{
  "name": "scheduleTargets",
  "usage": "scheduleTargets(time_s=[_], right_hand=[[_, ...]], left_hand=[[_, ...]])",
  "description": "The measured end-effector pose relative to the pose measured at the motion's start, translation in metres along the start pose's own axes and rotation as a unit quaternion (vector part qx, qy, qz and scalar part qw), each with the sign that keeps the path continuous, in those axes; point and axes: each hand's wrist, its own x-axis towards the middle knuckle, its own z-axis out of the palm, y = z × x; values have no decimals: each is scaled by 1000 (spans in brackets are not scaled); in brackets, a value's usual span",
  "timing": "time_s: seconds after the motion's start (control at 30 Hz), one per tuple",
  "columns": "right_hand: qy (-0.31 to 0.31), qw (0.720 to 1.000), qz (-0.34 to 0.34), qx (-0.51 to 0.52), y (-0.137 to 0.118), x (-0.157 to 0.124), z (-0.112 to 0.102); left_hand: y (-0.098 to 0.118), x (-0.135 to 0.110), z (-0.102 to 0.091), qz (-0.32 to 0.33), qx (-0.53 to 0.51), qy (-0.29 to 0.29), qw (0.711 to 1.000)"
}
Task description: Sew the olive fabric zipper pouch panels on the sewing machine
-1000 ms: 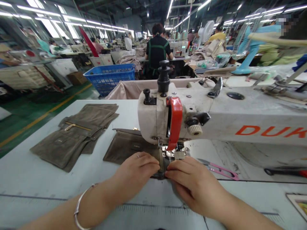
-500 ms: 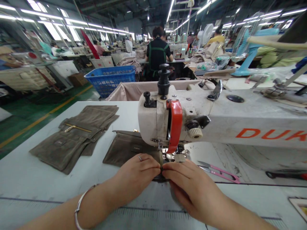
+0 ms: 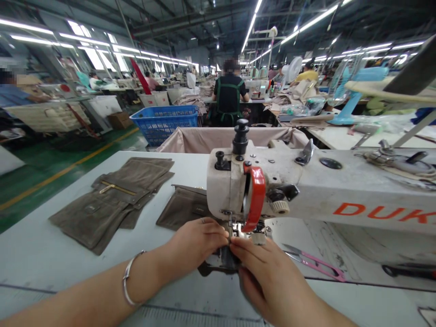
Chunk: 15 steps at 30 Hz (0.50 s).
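Note:
A dark olive fabric piece (image 3: 182,206) with a small label lies partly under the head of a white sewing machine (image 3: 323,177). Beside the presser foot, my left hand (image 3: 200,240) pinches the edge of this piece, its fingers pressed together. Opposite it, my right hand (image 3: 262,265) has its fingertips closed on the same edge, almost touching the left ones. Part of the fabric hangs toward me between the hands. The needle area is mostly hidden by the orange guard (image 3: 256,197) and my fingers.
Several olive fabric pieces (image 3: 112,195), one with a brass zipper, are stacked at the table's left. Pink thread snips (image 3: 322,267) lie right of my right hand. Behind the table stand a blue basket (image 3: 165,120) and a cloth-lined bin (image 3: 204,138). A person (image 3: 230,93) sits beyond.
The view has tilted up, so everything sits lower in the picture. More fabric now shows on the near side, between my hands. Both hands keep their pinch at the presser foot.

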Motion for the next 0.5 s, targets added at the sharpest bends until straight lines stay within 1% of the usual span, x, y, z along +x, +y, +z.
scheduleTargets(time_s=[0.13,0.27,0.5], right_hand=[[-7,1000,16,-8,2,0,3],[-22,999,28,-10,4,-1,5],[-19,1000,19,-5,3,-2,5]], left_hand=[[-8,4,4,-16,12,-2,1000],[-14,11,4,-32,21,1,999],[-19,18,3,-50,48,4,998]])
